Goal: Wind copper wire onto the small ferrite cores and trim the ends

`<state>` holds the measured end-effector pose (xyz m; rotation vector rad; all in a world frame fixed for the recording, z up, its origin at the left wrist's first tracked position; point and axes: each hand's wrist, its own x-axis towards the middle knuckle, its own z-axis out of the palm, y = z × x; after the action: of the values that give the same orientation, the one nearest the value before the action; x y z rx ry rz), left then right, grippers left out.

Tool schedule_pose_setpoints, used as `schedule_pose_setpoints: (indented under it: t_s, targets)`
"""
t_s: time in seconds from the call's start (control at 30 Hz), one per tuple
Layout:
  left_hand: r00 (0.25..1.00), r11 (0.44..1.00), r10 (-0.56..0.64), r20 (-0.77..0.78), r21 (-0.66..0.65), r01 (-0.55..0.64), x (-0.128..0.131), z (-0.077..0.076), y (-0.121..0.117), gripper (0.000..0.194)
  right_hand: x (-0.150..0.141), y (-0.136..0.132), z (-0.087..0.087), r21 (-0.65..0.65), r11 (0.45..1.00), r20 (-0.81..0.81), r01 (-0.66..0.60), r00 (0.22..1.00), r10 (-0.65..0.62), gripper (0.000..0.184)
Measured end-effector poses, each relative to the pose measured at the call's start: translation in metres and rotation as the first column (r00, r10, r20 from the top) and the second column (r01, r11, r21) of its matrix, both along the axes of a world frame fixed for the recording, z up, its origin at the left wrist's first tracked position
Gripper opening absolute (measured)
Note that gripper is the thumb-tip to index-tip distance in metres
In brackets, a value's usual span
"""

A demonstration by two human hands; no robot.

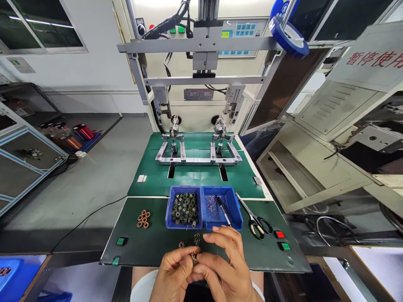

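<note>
At the front edge of the green mat, my left hand (pixel 176 268) pinches a small copper-wound core (pixel 194 255) between thumb and fingertips. Loops of thin copper wire (pixel 197 240) stick up from it. My right hand (pixel 225 264) closes on the same core from the other side with thumb and a finger, its upper fingers raised and bent. The fingers cover much of the core. Just beyond my left fingers lies another wound core (pixel 181 244). Behind the hands stand a blue bin (pixel 168 209) of dark unwound cores and a blue bin (pixel 239 216) with a pen (pixel 223 210) and wire scraps.
Several wound cores (pixel 144 219) lie in a cluster on the left of the mat (pixel 151 247). Black-handled scissors (pixel 258 224) rest right of the bins, near red (pixel 279 234) and green buttons (pixel 285 246). A two-station winding machine (pixel 198 160) stands behind.
</note>
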<state>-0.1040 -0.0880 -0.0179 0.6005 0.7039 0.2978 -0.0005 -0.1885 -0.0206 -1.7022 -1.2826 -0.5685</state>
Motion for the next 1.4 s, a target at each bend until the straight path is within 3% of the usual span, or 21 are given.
schedule_pose_setpoints:
  t_s: [0.13, 0.3, 0.5, 0.7, 1.13, 1.23, 1.4]
  targets:
    - [0.999, 0.997, -0.026, 0.019, -0.067, 0.028, 0.002, 0.001, 0.001, 0.034, -0.001, 0.001, -0.003, 0.010, 0.999, -0.005, 0.036, 0.999, -0.036, 0.009]
    - [0.998, 0.989, -0.062, 0.032, -0.133, 0.066, 0.003, 0.002, 0.004, 0.037, -0.005, 0.004, -0.002, 0.012, 1.000, -0.215, 0.020, 0.976, -0.017, 0.006]
    - [1.000, 0.999, -0.024, -0.018, -0.034, 0.024, 0.004, 0.004, 0.003, 0.038, -0.007, 0.003, -0.001, -0.017, 0.997, -0.486, -0.079, 0.872, 0.060, 0.013]
    - [0.997, 0.988, 0.062, -0.037, 0.145, -0.056, 0.004, 0.000, -0.001, 0.039, -0.005, 0.003, 0.002, 0.037, 0.994, -0.478, -0.101, 0.872, 0.106, 0.015]
    - [0.993, 0.931, -0.103, -0.058, 0.346, 0.117, -0.004, -0.004, 0.009, 0.036, -0.003, 0.004, 0.004, 0.005, 0.990, -0.330, -0.144, 0.934, 0.138, 0.017]
    - [0.994, 0.948, -0.093, -0.051, 0.299, 0.104, -0.003, -0.003, 0.008, 0.036, -0.004, 0.003, 0.002, 0.003, 0.990, -0.346, -0.138, 0.929, 0.130, 0.017]
    - [0.997, 0.996, -0.059, -0.059, 0.060, 0.062, -0.001, 0.000, 0.006, 0.041, -0.006, 0.000, 0.001, -0.028, 0.985, -0.505, -0.169, 0.853, 0.132, 0.012]
